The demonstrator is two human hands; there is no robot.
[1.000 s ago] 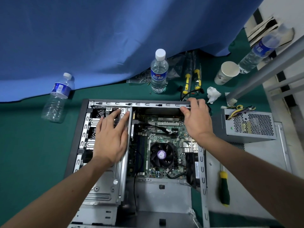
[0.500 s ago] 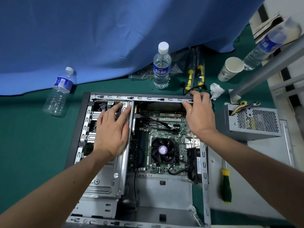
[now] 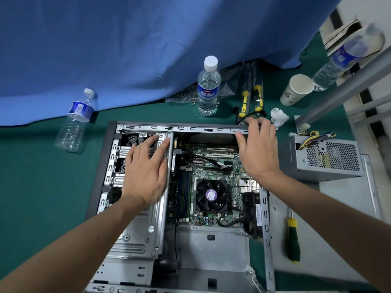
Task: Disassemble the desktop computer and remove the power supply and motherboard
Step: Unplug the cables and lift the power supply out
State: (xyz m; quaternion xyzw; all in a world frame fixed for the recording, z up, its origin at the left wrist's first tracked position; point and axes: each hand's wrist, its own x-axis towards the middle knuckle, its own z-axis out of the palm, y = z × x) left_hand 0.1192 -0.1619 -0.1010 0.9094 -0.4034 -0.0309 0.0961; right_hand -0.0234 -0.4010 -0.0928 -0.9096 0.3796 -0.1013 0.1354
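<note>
An open desktop case (image 3: 190, 128) lies flat on the green table. Inside it sits the green motherboard (image 3: 213, 166) with a black CPU fan (image 3: 211, 195). My left hand (image 3: 146, 172) rests flat with straight fingers on the metal drive cage (image 3: 135, 240) at the case's left. My right hand (image 3: 259, 149) grips the far right corner of the case's top rail, fingers curled over its edge. The grey power supply (image 3: 330, 157) stands outside the case to the right, its coloured wires sticking up.
A green-yellow screwdriver (image 3: 293, 242) lies on the grey side panel (image 3: 342, 199) to the right. Behind the case stand a water bottle (image 3: 208, 87), two packaged screwdrivers (image 3: 251, 96), a paper cup (image 3: 296, 89) and crumpled tissue (image 3: 279, 116). An empty bottle (image 3: 76, 121) lies at left.
The view has shifted slightly and the case sits a little lower in frame. Both hands stay on the case in about the same places.
</note>
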